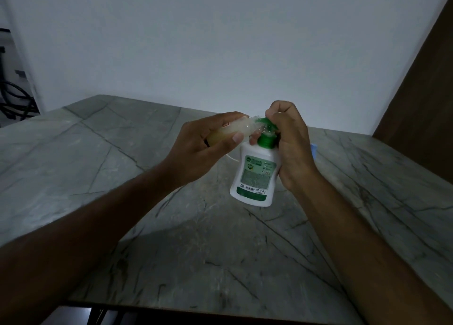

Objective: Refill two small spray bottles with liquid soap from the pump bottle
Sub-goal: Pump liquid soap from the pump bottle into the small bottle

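Observation:
A white pump bottle (255, 175) with a green label and green pump head is lifted above the marble table (122, 177), tilted slightly. My right hand (289, 143) wraps its neck and presses on the green pump. My left hand (203, 141) holds a small clear spray bottle (235, 131) on its side, its open mouth against the pump nozzle. Yellowish liquid fills the part of the small bottle inside my palm. Foam or bubbles show at the mouth.
A small blue object (314, 150) peeks out behind my right hand on the table. A thin white curved piece (231, 158) lies behind the pump bottle. A brown panel (416, 92) stands at the right, a white wall behind.

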